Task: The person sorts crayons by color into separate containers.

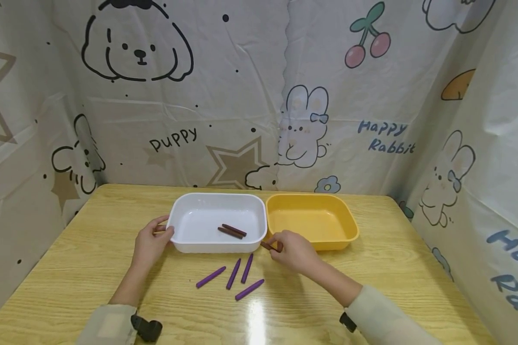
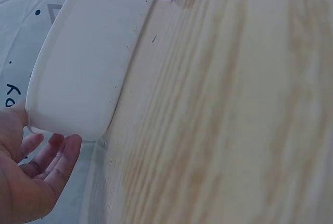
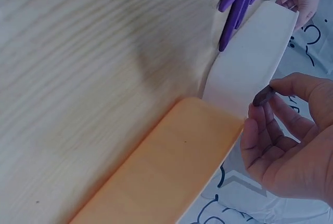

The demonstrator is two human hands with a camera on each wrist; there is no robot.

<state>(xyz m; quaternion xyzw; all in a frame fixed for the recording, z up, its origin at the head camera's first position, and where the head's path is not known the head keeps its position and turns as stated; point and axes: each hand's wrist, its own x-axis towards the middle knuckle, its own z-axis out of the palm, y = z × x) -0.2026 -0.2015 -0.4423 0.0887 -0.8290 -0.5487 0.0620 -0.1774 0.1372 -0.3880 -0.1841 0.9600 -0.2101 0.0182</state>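
At the left end of a white plastic tray [image 1: 217, 247], my left hand [image 1: 152, 243] holds the rim, thumb at the edge and fingers against the outer wall, as the left wrist view also shows. My right hand [image 1: 294, 252] pinches a brown crayon [image 1: 267, 246] between thumb and fingers, near the corners where the white tray meets a yellow tray [image 1: 328, 245]. In the right wrist view, the pinched crayon appears as a short dark end. Two brown crayons [image 1: 232, 232] lie side by side inside the white tray. The yellow tray holds nothing.
Several purple crayons [image 1: 249, 290] lie scattered on the wooden table [image 1: 397, 273] in front of the white tray. The two trays stand side by side near the table's back edge. Behind them hangs a printed cloth [image 1: 241, 62], which also closes off both sides.
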